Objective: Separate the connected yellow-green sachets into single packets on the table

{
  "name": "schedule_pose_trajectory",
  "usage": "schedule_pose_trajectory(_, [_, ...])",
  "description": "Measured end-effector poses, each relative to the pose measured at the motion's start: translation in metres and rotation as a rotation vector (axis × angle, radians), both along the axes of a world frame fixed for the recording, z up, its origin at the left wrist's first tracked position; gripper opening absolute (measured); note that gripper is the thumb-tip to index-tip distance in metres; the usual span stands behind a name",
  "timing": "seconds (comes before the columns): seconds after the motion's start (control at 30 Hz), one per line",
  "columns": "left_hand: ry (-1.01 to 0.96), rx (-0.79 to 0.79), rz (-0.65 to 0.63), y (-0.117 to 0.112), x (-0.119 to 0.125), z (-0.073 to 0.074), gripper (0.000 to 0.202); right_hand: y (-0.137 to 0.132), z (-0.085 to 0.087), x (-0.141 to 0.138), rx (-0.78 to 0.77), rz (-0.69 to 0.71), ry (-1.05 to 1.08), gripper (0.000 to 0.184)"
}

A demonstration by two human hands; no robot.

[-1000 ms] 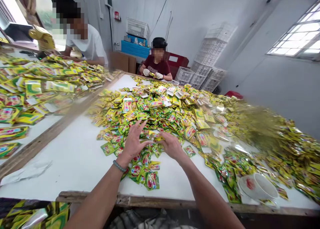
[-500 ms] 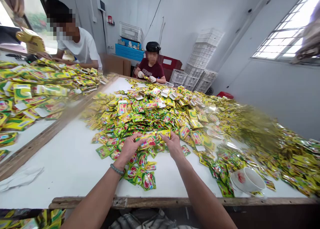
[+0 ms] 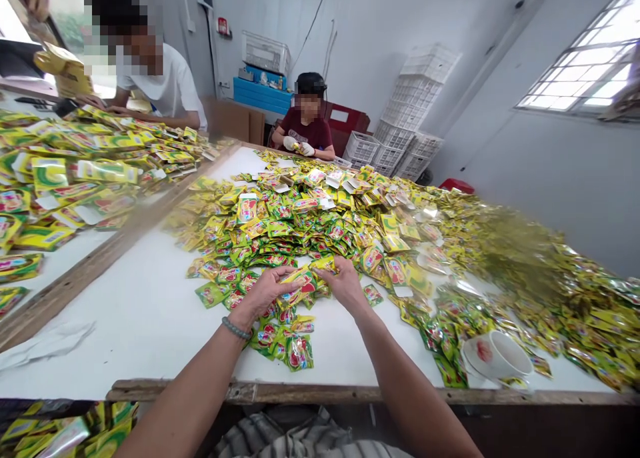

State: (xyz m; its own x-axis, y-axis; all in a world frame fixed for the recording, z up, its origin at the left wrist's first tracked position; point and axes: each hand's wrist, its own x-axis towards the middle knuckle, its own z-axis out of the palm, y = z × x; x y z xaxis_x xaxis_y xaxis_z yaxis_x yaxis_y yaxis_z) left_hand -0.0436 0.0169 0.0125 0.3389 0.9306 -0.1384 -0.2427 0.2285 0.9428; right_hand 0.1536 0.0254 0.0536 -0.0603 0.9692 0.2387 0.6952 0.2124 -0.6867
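My left hand is closed on a small yellow carton with green and red print, its thumb across the front. In the fingers of my right hand is a yellow packet, right against the carton's right end. Whether it reaches inside the carton I cannot tell. Both hands are over the near edge of a big heap of green and yellow sachets mixed with flat cartons. Below my hands, a few loose green sachets lie on the white tabletop.
A white cup lies tipped at the right, beside more sachets. A wooden strip separates off a pile of yellow cartons at the left. Two people sit across the table. White crates are stacked behind.
My hands keep hold of the carton and packet and have tilted slightly, the two pieces now closer together. The view has shifted a little.
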Motion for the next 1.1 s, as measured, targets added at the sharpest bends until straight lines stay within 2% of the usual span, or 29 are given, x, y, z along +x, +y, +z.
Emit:
schedule_pose_trajectory(0.17, [0.002, -0.036, 0.068, 0.002, 0.001, -0.004, 0.053, 0.0, -0.007, -0.006, 0.009, 0.115, -0.033, 0.024])
schedule_pose_trajectory(0.33, [-0.034, -0.077, 0.074, 0.001, 0.004, -0.002, 0.057, 0.0, -0.013, -0.009, 0.126, -0.013, 0.049, 0.02])
schedule_pose_trajectory(0.47, [-0.076, -0.11, 0.082, 0.0, 0.003, 0.003, 0.05, -0.001, -0.01, -0.011, 0.103, 0.053, 0.093, 0.014])
schedule_pose_trajectory(0.57, [-0.119, -0.144, 0.09, 0.0, 0.001, 0.005, 0.05, -0.003, -0.007, -0.008, 0.081, 0.027, 0.151, 0.021])
schedule_pose_trajectory(0.9, [-0.19, -0.135, 0.138, -0.002, 0.002, 0.007, 0.053, -0.005, 0.0, -0.02, 0.204, -0.104, 0.072, 0.026])
schedule_pose_trajectory(0.97, [-0.19, -0.133, 0.142, -0.002, 0.001, 0.007, 0.052, -0.004, 0.002, -0.017, 0.158, -0.085, 0.107, 0.026])
schedule_pose_trajectory(1.1, [-0.187, -0.168, 0.11, -0.002, 0.0, 0.009, 0.055, -0.002, 0.007, -0.007, -0.049, -0.022, 0.231, 0.028])
